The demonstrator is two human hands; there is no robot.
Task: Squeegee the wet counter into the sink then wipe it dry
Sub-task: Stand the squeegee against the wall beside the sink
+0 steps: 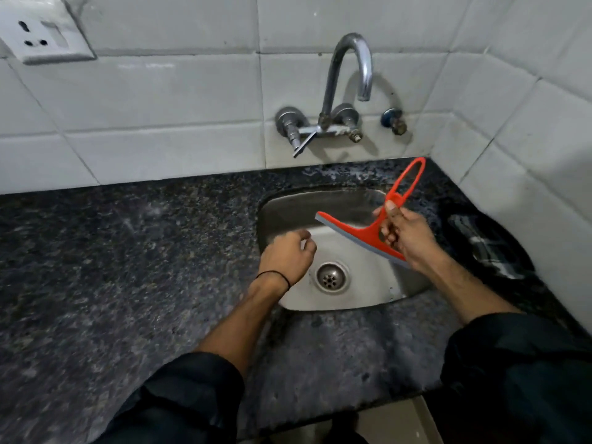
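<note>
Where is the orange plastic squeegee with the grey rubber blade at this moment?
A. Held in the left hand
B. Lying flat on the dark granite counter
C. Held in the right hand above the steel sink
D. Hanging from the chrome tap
C: the right hand grips the orange plastic squeegee by its handle over the steel sink, while the left hand holds nothing.

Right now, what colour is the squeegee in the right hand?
The squeegee is orange-red with a grey rubber blade edge; the head view shows it.
</note>
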